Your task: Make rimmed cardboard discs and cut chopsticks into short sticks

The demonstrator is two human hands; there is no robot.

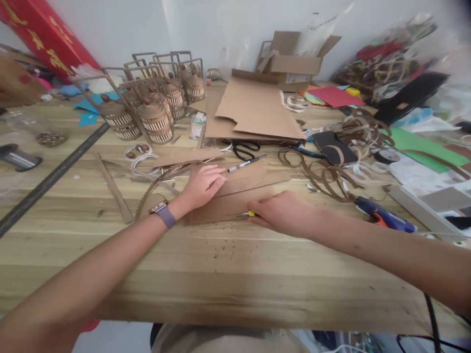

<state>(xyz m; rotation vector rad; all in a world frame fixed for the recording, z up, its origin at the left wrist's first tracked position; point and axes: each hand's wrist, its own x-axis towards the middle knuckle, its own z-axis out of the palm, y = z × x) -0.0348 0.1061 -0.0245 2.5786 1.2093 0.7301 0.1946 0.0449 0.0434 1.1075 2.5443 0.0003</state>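
My left hand [205,185] lies flat with its fingers stretched over a piece of brown cardboard [221,208], pressing it to the table. A watch with a purple strap is on that wrist. My right hand [281,213] is closed around a yellow utility knife [251,214]; most of its handle is hidden in the fist. Its thin blade points left and lies over the cardboard near the front edge. Just beyond my hands, a pen [246,163] rests on more cardboard, with black-handled scissors [246,149] behind it. A corrugated strip [158,181] curves beside my left wrist.
Several lantern-like cardboard crafts [154,122] with tall handles stand at the back left. Large cardboard sheets [253,108] lie at the back middle, before an open box [294,68]. Curled brown strips [331,171] and a blue glue gun [384,214] lie to the right.
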